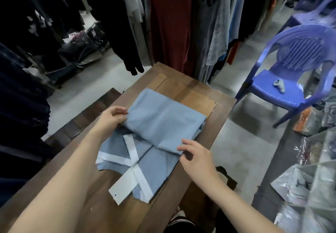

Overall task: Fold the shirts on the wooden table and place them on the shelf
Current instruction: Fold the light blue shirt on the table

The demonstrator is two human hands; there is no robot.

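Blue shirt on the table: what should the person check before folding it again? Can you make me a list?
1. Left hand holding the shirt: ok, it pinches the folded edge.
2. Right hand helping: ok, its fingers touch the fold's near corner.
3. Shirt on the table: ok, though its right side lies close to the edge.
4. Folding finished: not ok, the near half with white strips is uncovered.
5. White flap tucked in: not ok, it pokes out at the near end.
6. Shelf ready: cannot tell, no shelf is in view.
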